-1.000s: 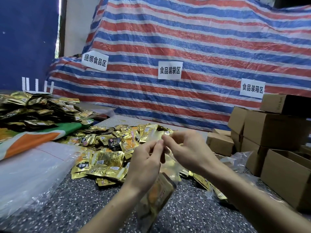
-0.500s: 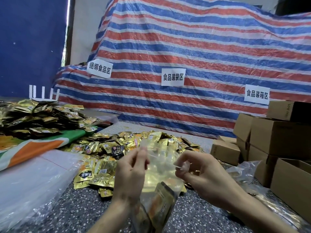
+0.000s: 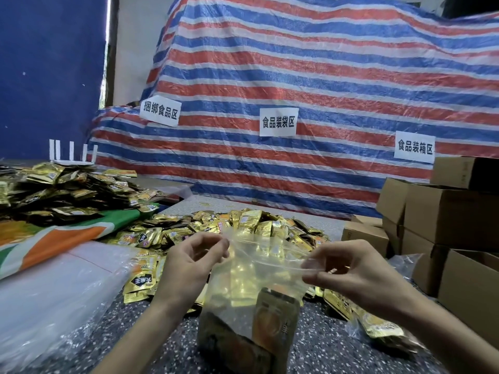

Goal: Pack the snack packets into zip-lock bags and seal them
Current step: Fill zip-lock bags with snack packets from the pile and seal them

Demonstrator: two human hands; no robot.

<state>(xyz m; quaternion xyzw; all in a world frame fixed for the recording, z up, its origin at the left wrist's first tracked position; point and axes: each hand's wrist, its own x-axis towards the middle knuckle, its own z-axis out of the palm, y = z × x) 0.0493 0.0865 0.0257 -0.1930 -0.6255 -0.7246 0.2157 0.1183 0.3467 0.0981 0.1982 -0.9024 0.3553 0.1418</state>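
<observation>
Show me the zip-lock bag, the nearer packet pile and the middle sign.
zip-lock bag (image 3: 243,276), head view, clear front wall.
nearer packet pile (image 3: 249,219), head view, gold top packet.
middle sign (image 3: 278,122), head view, its centre.

The zip-lock bag (image 3: 256,273) is clear, glossy plastic film. The snack packets (image 3: 248,222) are shiny gold foil. The worktop (image 3: 162,346) looks speckled, matt stone. At its right edge, boxes (image 3: 445,211) are matt brown cardboard.

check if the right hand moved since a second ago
Yes. The right hand has slid right along the zip-lock bag top, away from the left hand, toward the cardboard boxes.
</observation>
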